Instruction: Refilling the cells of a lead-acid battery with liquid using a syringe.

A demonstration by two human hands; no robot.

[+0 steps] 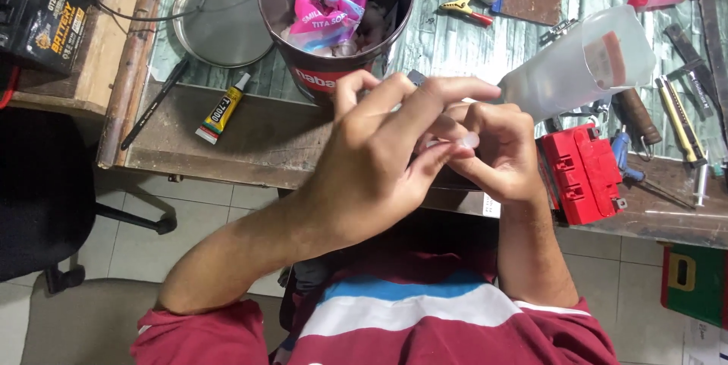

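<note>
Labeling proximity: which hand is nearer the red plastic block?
Right. The right hand sits just beside the red plastic block; the left hand lies farther, beyond the right.

The bare brown board [250, 137] on the left side has room. A big tin [334, 16] stands just behind the hands, and a red box [582, 174] sits close on the right.

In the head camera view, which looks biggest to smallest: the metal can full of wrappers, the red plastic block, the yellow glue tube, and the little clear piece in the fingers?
As they look in this view:
1. metal can
2. red plastic block
3. yellow glue tube
4. small clear piece, pinched between the left hand and right hand; it sits nearer the camera, yet looks smallest.
</note>
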